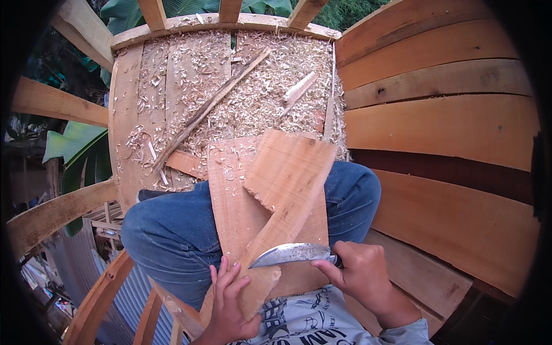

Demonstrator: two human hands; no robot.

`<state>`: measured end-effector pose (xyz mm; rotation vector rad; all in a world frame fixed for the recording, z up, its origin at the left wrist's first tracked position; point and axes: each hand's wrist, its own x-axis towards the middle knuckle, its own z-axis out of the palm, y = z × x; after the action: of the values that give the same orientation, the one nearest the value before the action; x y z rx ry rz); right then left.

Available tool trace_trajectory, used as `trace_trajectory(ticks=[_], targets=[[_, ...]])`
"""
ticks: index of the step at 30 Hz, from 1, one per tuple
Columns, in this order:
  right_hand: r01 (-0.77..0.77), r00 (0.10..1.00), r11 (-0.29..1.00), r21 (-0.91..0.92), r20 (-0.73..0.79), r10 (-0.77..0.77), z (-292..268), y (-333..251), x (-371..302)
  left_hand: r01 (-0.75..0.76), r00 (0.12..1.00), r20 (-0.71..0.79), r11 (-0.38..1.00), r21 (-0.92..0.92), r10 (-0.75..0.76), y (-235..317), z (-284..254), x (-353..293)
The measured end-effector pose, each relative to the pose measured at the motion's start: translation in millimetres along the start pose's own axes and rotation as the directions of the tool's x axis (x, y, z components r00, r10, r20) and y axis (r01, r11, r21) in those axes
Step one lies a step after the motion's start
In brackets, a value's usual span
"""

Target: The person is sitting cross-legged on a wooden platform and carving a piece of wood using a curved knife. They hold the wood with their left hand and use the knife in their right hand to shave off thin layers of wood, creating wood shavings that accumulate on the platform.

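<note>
Right hand (367, 277): fingers closed around the handle of a curved knife (296, 253), thumb pointing left toward the blade. Left hand (230, 310): fingers slightly spread, gripping the near end of a wooden workpiece (294, 169). Both hands low in view, forearms entering from the lower edge; blade lies across the workpiece's narrow part, tip near the left fingertips. Workpiece: broad far end, rough-cut left shoulder, narrow neck; rests on a flat board (229, 195) over the lap.

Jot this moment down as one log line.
Left hand: gripping notched wood piece | Right hand: holding curved-blade knife over it | Beneath: plank | Floorboards: wood shavings
</note>
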<state>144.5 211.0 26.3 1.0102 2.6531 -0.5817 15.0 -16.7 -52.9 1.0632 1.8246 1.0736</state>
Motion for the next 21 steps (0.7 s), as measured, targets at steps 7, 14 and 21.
trace_trajectory(ticks=[7,14,21], targets=[[0.023,0.996,0.983,-0.185,-0.082,-0.039,-8.0,8.4,7.7,0.007,1.000,0.010,0.999,0.038,-0.007,8.0,2.6,3.3],[-0.470,0.826,0.882,-0.031,-0.367,0.427,-41.0,72.6,35.1,0.011,1.000,0.009,1.000,0.007,-0.011,9.7,1.2,1.3],[-0.083,0.996,0.986,0.147,0.048,0.077,10.8,-1.8,-22.3,-0.022,1.000,-0.006,1.000,0.017,0.022,5.5,2.7,2.3]])
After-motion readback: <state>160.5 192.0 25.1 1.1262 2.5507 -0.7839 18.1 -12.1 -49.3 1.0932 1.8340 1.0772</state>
